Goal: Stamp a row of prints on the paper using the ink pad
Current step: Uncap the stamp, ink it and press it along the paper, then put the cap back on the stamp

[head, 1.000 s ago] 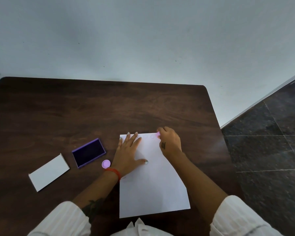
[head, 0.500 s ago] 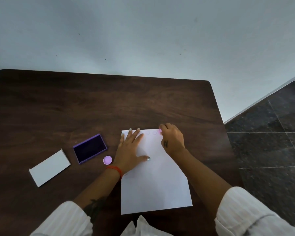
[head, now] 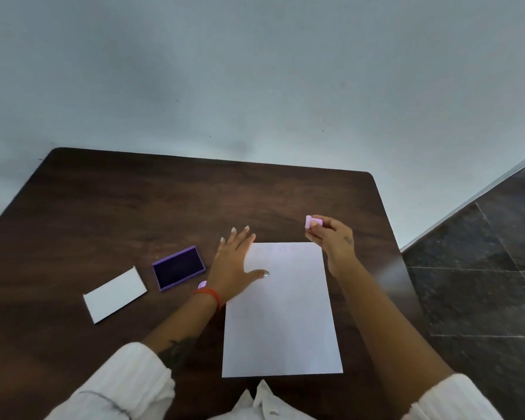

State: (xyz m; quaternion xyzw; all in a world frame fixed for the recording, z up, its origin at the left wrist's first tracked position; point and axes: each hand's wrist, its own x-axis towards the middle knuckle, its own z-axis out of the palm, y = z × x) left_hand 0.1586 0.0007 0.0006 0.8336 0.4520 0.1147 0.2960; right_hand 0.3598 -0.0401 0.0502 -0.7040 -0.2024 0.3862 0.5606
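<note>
Over the paper's top right corner: right hand (head: 335,241) pinches the pink stamp (head: 312,222), now lifted off.
Left hand (head: 235,263): flat, fingers spread, holding paper (head: 281,313).
Meaning: faint prints; ink pad (head: 179,267) likely next.

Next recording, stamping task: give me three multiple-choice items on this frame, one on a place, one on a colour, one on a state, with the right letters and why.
1. Where does the ink pad lie?
A. left of the paper
B. on the paper
C. right of the paper

2. What colour is the stamp?
A. green
B. pink
C. black

3. What is the right hand doing?
A. resting open on the table
B. pressing the stamp into the pad
C. holding the stamp clear of the paper

Answers:
1 A, the pad sits beyond the left hand, off the sheet.
2 B, pink shows at the fingertips.
3 C, the stamp is past the sheet's far right corner.
</note>
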